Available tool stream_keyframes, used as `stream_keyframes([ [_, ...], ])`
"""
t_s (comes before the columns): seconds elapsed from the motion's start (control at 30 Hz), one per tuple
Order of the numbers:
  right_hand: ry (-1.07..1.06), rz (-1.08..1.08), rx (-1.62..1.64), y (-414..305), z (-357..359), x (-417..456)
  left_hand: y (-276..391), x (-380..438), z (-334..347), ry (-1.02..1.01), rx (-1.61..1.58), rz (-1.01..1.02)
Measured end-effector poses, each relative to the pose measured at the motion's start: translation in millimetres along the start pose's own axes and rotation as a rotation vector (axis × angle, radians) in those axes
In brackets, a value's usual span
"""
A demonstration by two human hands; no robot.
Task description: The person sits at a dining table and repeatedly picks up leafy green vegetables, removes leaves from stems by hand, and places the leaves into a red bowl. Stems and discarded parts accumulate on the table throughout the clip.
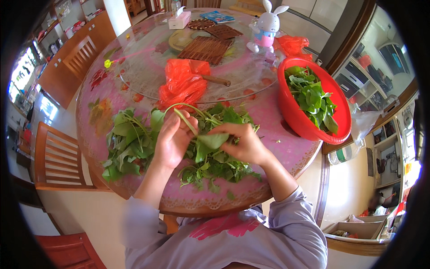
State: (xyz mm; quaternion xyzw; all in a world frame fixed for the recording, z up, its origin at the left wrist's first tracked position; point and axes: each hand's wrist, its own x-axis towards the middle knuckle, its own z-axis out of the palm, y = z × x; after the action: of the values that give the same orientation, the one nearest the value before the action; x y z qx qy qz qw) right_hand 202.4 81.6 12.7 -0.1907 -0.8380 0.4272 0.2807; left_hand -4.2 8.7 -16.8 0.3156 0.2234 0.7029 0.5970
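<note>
My left hand (174, 138) holds the stem of a leafy green sprig (185, 121), its palm turned up. My right hand (243, 143) pinches a broad leaf (212, 140) of that sprig between thumb and fingers. Under and behind both hands lies a spread pile of leafy greens (215, 168) on the round table. Left of my left hand is another heap of leafy greens (129, 148) with long stems. To the right, a red plastic basin (289, 111) stands tilted in view, with loose green leaves (310, 97) inside.
A red plastic bag (183, 82) lies beyond the hands, beside a wooden handle (218, 80). Farther back are woven mats (205, 49), a tissue box (179, 20) and a white rabbit figure (267, 28). A wooden chair (60, 161) stands left of the table (268, 161).
</note>
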Motion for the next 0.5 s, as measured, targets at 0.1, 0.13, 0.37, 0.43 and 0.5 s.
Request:
stream_keyframes([
  [0.1,0.345,0.141,0.336,10,-22,-4,6,6,-8,0.028,0.186,0.093],
  [0.13,0.465,0.165,0.301,8,-33,-5,8,7,-11,0.045,0.188,0.092],
  [0.37,1.151,0.090,-0.324,10,-139,-41,1,4,-11,0.027,0.152,0.044],
  [0.43,1.159,0.152,-0.286,20,-180,-52,4,3,-11,0.018,0.161,0.065],
  [0.5,1.213,0.231,-0.423,39,-213,-57,4,4,-10,0.020,0.185,0.084],
])
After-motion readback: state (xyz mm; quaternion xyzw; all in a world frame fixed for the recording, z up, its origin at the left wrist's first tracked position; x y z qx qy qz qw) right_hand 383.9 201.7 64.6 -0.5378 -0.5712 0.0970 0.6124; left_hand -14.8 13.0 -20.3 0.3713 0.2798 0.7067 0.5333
